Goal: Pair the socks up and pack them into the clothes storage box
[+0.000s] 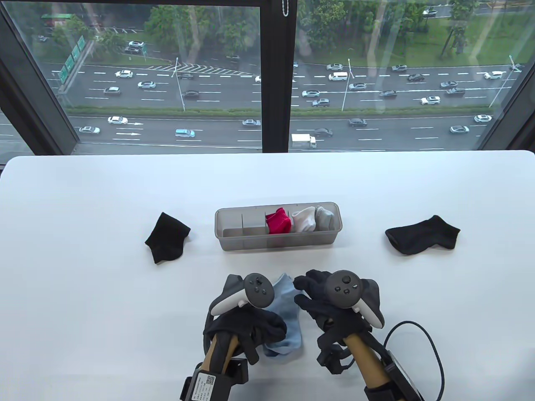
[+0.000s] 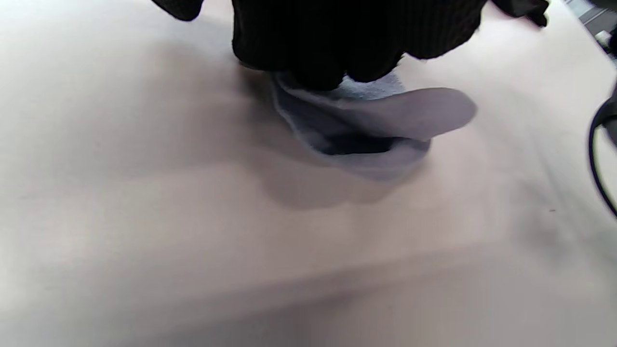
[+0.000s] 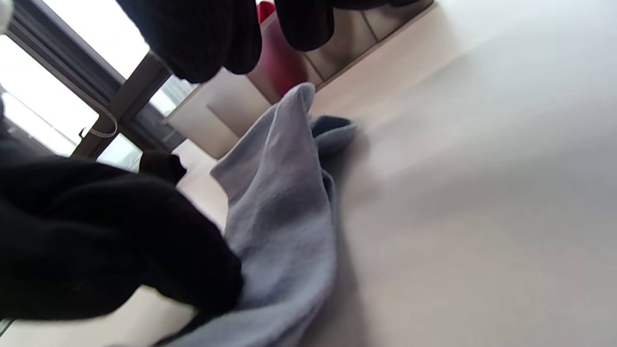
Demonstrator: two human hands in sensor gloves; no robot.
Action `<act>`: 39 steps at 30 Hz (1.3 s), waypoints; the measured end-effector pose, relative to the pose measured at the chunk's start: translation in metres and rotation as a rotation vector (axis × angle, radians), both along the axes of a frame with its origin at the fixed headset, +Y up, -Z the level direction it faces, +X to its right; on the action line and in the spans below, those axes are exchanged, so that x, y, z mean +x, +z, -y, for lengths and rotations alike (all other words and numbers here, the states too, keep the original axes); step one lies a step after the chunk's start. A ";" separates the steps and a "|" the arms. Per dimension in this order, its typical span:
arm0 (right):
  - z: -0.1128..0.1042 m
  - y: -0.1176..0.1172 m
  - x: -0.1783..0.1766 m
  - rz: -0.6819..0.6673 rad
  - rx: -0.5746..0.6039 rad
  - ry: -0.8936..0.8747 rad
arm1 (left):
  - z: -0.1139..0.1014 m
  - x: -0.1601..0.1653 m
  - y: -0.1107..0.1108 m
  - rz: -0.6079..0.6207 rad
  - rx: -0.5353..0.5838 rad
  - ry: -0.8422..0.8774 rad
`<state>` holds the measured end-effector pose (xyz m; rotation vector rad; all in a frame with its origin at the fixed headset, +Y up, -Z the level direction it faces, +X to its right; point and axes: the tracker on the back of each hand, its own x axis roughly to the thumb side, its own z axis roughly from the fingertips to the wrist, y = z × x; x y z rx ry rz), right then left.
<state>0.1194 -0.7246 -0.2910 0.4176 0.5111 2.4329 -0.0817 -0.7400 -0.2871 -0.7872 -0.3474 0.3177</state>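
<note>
A light blue sock pair point(image 1: 285, 321) lies near the table's front edge. My left hand point(image 1: 267, 330) grips its lower part with curled fingers; in the left wrist view the sock's cuff point(image 2: 366, 130) gapes just below those fingers point(image 2: 328, 58). My right hand point(image 1: 304, 292) hovers at the sock's right side, its fingers point(image 3: 207, 43) loosely bent and clear of the cloth. The grey storage box point(image 1: 278, 243) stands beyond, holding red socks point(image 1: 278, 221), white socks point(image 1: 304, 220) and grey socks point(image 1: 324, 216) in its right compartments. One black sock point(image 1: 167, 238) lies left of the box, another black sock point(image 1: 422, 236) right of it.
The box's left compartments point(image 1: 242, 227) hold nothing. A black cable point(image 1: 430, 346) loops on the table by my right wrist. The white table point(image 1: 83, 313) ends at a large window at the back.
</note>
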 end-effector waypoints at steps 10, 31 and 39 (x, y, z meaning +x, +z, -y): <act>0.034 -0.002 -0.022 -0.225 -0.248 0.260 | 0.018 -0.012 -0.010 -0.061 -0.098 0.035; 0.052 -0.011 -0.014 -0.071 -0.180 0.053 | 0.016 -0.011 -0.010 -0.195 0.194 0.008; 0.058 -0.014 -0.017 0.016 -0.196 -0.045 | 0.017 -0.011 -0.007 -0.186 0.196 0.023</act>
